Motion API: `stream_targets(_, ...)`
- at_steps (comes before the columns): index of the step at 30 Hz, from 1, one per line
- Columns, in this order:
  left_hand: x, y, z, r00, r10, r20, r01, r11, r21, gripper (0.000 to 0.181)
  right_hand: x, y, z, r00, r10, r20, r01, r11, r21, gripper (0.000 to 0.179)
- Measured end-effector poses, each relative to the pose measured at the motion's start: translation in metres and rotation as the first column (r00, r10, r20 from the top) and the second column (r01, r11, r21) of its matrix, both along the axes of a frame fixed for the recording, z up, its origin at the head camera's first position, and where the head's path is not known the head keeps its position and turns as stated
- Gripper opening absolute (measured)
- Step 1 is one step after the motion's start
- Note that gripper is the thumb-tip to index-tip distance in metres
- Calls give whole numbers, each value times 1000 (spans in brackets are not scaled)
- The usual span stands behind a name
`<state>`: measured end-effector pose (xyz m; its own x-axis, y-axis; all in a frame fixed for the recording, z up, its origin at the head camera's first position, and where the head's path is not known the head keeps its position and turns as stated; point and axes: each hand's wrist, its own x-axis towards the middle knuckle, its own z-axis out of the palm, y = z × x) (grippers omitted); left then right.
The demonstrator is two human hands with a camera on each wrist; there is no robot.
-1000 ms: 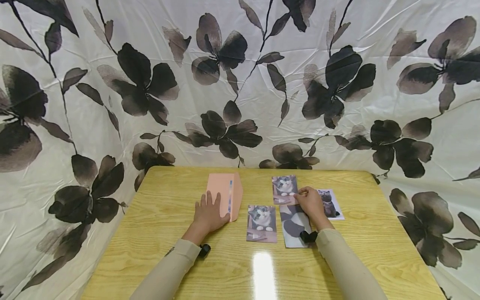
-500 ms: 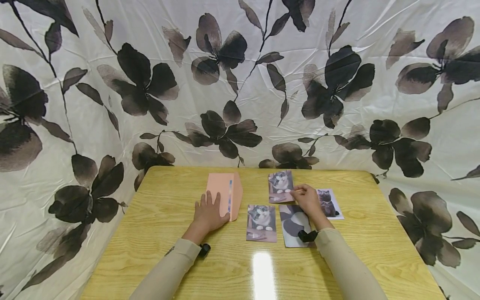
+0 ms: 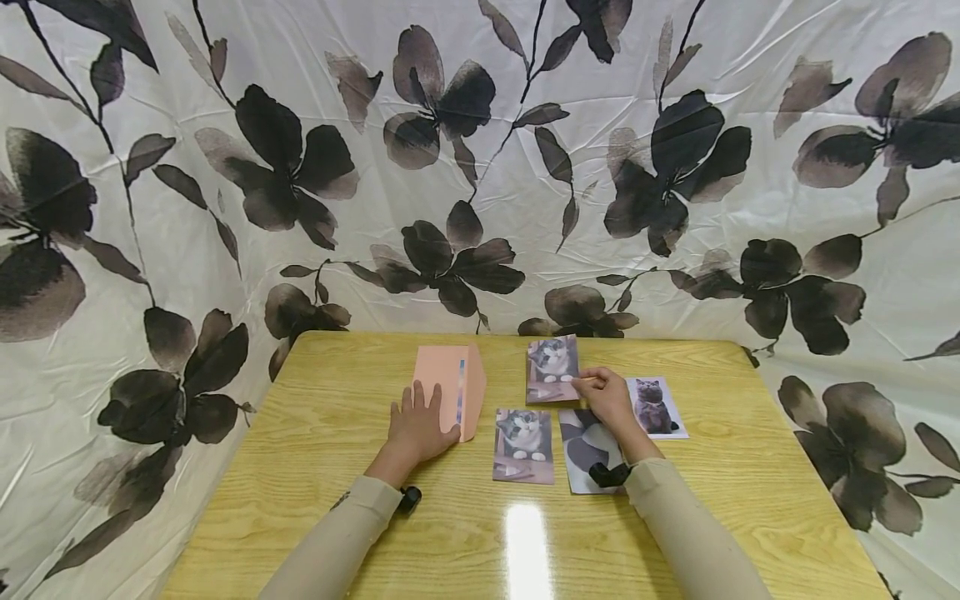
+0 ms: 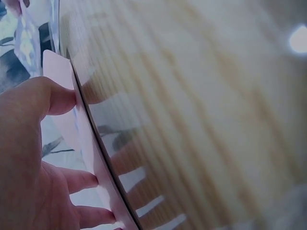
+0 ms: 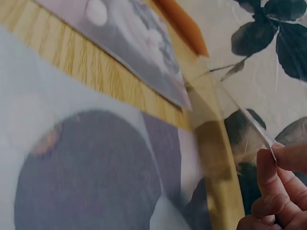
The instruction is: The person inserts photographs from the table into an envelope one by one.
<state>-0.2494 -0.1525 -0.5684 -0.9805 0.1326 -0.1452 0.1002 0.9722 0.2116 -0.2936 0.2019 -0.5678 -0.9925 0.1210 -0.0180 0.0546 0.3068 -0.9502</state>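
Note:
My left hand [image 3: 420, 425] rests spread on a peach paper envelope [image 3: 437, 371], whose flap side faces right with a thin strip of coloured picture showing along it. In the left wrist view, thumb and fingertips press the envelope [image 4: 57, 69] against the tabletop. With thumb and index finger, my right hand [image 3: 611, 408] pinches the right edge of a cat photo card [image 3: 552, 362] at the table's back. The right wrist view shows that card [image 5: 256, 127] nearly edge-on, lifted. Below it lie a matching cat photo card [image 3: 522, 446] and a grey-and-white card [image 3: 585, 446], partly hidden under my right wrist.
A photo card of a dark seated cat [image 3: 655, 408] lies right of my right hand. All of it is on a yellow wood-grain table [image 3: 300, 533], with a bright light reflection near the front. A floral cloth [image 3: 450, 167] hangs behind and at the sides.
My right hand has moved left and slightly back, carrying the pinched cat photo card with it. More of the dark cat card shows now. My left hand has stayed on the envelope.

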Motion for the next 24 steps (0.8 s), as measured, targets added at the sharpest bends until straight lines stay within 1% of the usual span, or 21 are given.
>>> stream_targets(5, 0, 0, 3, 1000, 1, 5, -1, 1000, 6, 91, 1, -7, 3, 1000, -1, 13, 1, 999, -39, 29)
stream_targets(9, 0, 0, 4, 1000, -4, 4, 4, 1000, 4, 91, 2, -11, 5, 1000, -1, 31, 2, 999, -43, 28)
stream_targets(15, 1, 1, 3, 1000, -1, 18, 1, 1000, 9, 91, 3, -17, 6, 999, 10, 44, -7, 998, -55, 28)
stream_targets(24, 0, 0, 1, 1000, -2, 12, 2, 1000, 9, 92, 5, -28, 8, 999, 4, 39, -2, 997, -74, 27)
